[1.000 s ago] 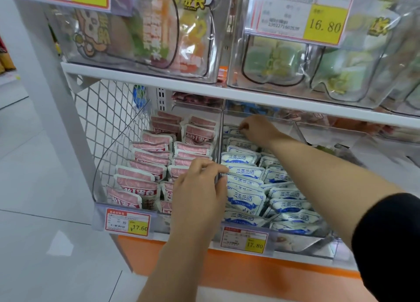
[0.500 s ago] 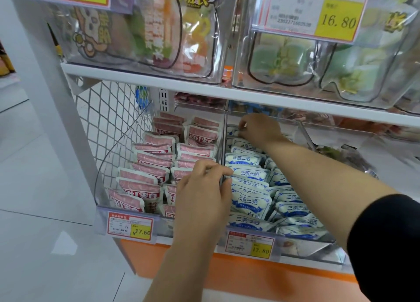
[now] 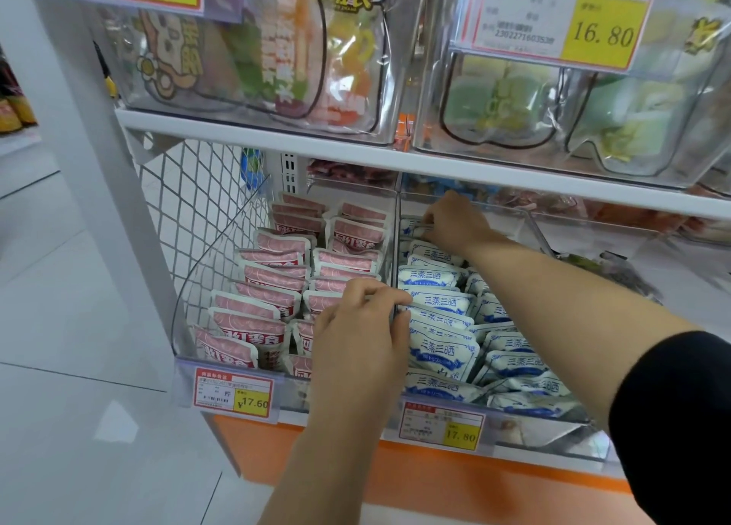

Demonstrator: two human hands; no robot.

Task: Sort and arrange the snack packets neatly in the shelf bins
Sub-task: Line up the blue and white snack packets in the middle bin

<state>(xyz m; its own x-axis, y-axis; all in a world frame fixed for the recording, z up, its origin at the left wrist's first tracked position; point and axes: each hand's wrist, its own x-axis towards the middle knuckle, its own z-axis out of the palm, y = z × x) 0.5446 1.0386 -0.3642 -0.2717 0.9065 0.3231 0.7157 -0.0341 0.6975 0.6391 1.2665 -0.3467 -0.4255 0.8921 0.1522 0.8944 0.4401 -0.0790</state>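
**Position.** Both hands work in the lower shelf's clear bins. The right hand (image 3: 455, 220) reaches to the back of the right bin (image 3: 553, 435), under the upper shelf (image 3: 356, 156). Its fingers are curled down and pinch the rearmost of the blue packets (image 3: 439, 275). The left hand (image 3: 358, 326) sits at the divider wall (image 3: 396, 247) between the bins. Its fingers are curled, and thumb and forefinger appear to pinch the edge of a blue packet just beside the wall. The pink packets (image 3: 273, 271) stand in two fairly tidy rows in the left bin (image 3: 186, 307).

**Risks noted.**
1. The blue packets stand on edge, leaning on one another. A pull at the back could likely tip the row like dominoes.
2. The right forearm crosses low over the blue rows. Drawing it out carelessly may drag packets askew.
3. The left hand straddles the divider, so a lifted blue packet could drop among the pink ones and mix the stock.
4. The right column of blue packets already lies slumped towards the front. Further pressure may flatten it.
5. Clearance under the upper shelf looks tight for the right hand.
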